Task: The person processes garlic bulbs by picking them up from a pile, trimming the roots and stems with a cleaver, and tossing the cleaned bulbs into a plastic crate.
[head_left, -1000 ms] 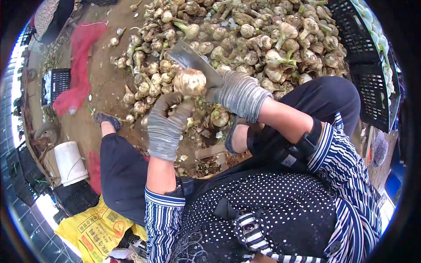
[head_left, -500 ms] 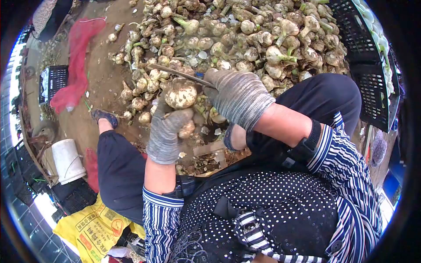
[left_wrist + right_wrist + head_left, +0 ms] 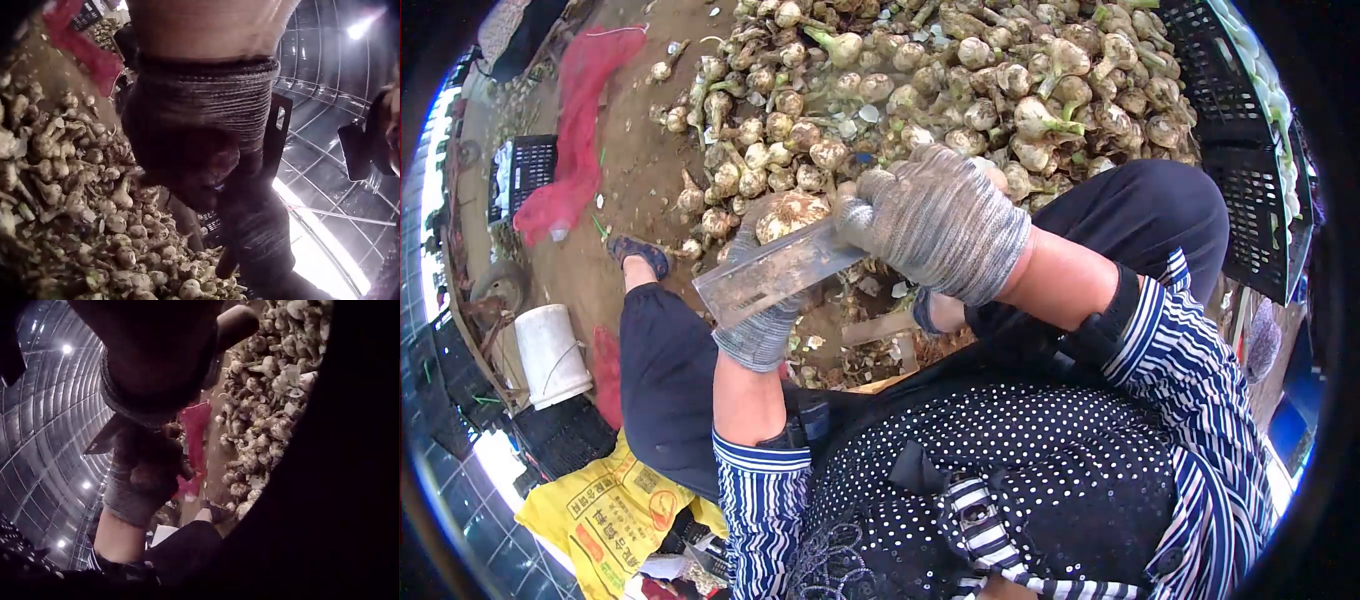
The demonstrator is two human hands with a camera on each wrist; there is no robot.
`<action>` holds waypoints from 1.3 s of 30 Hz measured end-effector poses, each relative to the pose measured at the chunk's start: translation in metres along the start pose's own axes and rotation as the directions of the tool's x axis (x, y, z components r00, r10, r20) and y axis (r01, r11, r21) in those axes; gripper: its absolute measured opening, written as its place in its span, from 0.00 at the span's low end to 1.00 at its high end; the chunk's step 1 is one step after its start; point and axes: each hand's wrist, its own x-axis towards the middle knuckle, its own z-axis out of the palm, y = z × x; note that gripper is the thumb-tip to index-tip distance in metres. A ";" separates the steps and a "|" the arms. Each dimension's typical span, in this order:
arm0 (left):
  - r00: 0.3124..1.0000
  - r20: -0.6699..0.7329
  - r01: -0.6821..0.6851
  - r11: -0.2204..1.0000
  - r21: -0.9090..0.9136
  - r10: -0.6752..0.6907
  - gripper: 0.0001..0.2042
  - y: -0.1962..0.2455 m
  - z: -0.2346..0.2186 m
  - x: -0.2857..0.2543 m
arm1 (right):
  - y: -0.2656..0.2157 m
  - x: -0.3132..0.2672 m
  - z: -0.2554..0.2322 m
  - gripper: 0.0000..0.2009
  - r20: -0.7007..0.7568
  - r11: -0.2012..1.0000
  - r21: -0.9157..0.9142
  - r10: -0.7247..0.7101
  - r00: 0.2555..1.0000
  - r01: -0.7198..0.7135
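My gloved left hand [image 3: 757, 338] grips a large, soil-stained garlic bulb [image 3: 788, 214] low in front of the pile. In my gloved right hand [image 3: 948, 222] is a knife with a broad rectangular blade [image 3: 775, 275]. The blade slants down to the left, overlapping the left hand and the bulb's near side in the head view. From the right fist sticks out the round end of the wooden handle [image 3: 239, 326] in the right wrist view. Left wrist view: the bulb [image 3: 215, 153] is dark, and the left fingers around it are in shadow.
A big heap of garlic bulbs [image 3: 1000, 90] spreads over the dirt floor ahead. Black crates [image 3: 1235, 190] stand at the right. To the left lie red netting [image 3: 580, 130], a white bucket [image 3: 550, 355] and a yellow sack [image 3: 615, 525]. The person's knees flank the work.
The knife has swung from above the bulb down to its near side, its blade now flat toward the head camera. The left hand and bulb have moved slightly left; the right hand has turned over.
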 end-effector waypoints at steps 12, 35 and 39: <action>0.998 0.026 0.017 0.650 0.760 -0.056 0.31 0.034 0.014 -0.008 | 0.089 -0.004 0.023 0.08 0.177 0.834 -0.221 0.543 0.821 -0.505; 0.900 -0.245 0.208 -0.139 0.968 -0.361 0.25 -0.127 -0.075 0.047 | 0.067 0.001 0.003 0.13 -0.176 0.704 0.538 0.632 0.754 -0.464; 0.936 -0.230 0.236 -0.011 0.972 -0.265 0.19 -0.144 -0.091 0.049 | 0.058 0.003 -0.003 0.11 0.024 0.672 0.356 0.688 0.726 -0.649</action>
